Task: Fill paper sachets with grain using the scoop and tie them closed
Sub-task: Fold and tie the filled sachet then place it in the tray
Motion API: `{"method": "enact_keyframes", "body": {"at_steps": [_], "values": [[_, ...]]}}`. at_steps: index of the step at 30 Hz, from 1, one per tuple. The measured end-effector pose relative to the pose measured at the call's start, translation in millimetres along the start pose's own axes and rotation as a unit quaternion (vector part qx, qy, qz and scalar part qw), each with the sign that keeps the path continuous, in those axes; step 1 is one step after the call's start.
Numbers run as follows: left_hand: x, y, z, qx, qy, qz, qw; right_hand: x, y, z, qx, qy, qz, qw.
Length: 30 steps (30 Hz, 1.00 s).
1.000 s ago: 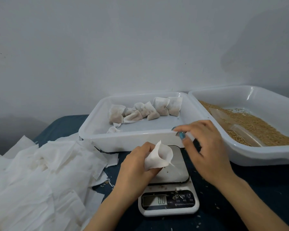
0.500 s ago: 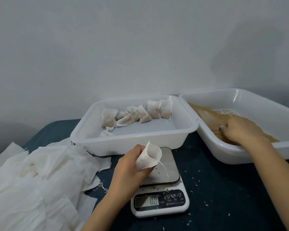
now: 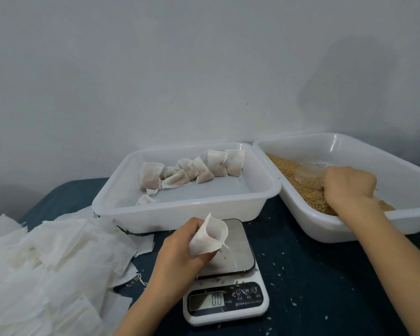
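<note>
left hand (image 3: 180, 253) pinches the sachet (image 3: 209, 235); right hand (image 3: 348, 184) grips the scoop (image 3: 309, 174) in grain (image 3: 286, 169)

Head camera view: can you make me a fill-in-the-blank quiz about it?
The left hand holds an open white paper sachet above the white digital kitchen scale, whose display reads ____.
The ____ hand grips the clear plastic scoop in the white plastic tray of brown grain.
The heap of flat white paper sachets lies to the scale's ____.
Missing: 0.0; right; left.
</note>
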<state>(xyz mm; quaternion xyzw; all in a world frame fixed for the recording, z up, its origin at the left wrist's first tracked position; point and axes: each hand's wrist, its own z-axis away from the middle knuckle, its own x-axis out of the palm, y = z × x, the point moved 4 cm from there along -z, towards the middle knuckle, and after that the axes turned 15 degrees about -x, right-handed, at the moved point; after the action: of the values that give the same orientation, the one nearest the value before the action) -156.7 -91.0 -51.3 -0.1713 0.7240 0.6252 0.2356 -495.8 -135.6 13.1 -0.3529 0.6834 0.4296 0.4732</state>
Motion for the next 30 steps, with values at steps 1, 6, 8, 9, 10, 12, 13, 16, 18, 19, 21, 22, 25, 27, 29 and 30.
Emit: {"method": "enact_keyframes", "body": {"at_steps": [1,6,8,9,10,12,13,16,18,19,21,22,25,27,29,30], "values": [[0,1,0,-0.002,-0.001,0.003,1.0,-1,-4,0,-0.017,0.007,0.017,1.0],[1,3,1,-0.008,-0.006,0.012,1.0,0,-15,5,-0.124,0.063,-0.018,0.99],[0,3,1,-0.006,-0.005,0.005,1.0,1,-10,5,-0.1,0.072,-0.082,0.989],[0,2,1,-0.005,-0.006,-0.001,1.0,2,-6,5,-0.074,0.076,-0.108,0.989],[0,2,1,-0.007,-0.005,-0.005,1.0,2,-4,5,-0.049,0.083,-0.122,0.988],[-1,1,1,-0.012,0.001,-0.005,1.0,3,-1,5,-0.016,0.081,-0.135,0.987],[-1,1,0,-0.014,0.005,-0.005,1.0,4,1,6,-0.006,0.07,-0.142,0.987],[-2,1,0,-0.019,0.01,-0.001,1.0,7,3,6,0.003,0.03,-0.161,0.986],[-2,0,0,-0.025,0.008,0.005,1.0,8,5,4,0.011,0.038,-0.185,0.982],[-2,0,0,-0.029,0.007,0.009,1.0,7,6,4,0.017,0.05,-0.198,0.979],[-2,0,0,-0.035,0.008,0.024,0.999,6,8,3,0.026,0.078,-0.212,0.974],[-3,0,1,-0.038,0.007,0.033,0.999,5,8,3,0.024,0.092,-0.211,0.973],[-3,1,0,-0.046,0.005,0.047,0.998,-1,6,6,0.005,0.135,-0.218,0.966],[-3,1,0,-0.049,0.005,0.049,0.998,-7,4,10,-0.016,0.161,-0.24,0.957],[-3,0,-1,-0.052,0.004,0.049,0.997,-13,0,14,-0.047,0.185,-0.261,0.946],[-3,0,-1,-0.053,0.004,0.048,0.997,-17,-2,16,-0.067,0.196,-0.27,0.94]]}}
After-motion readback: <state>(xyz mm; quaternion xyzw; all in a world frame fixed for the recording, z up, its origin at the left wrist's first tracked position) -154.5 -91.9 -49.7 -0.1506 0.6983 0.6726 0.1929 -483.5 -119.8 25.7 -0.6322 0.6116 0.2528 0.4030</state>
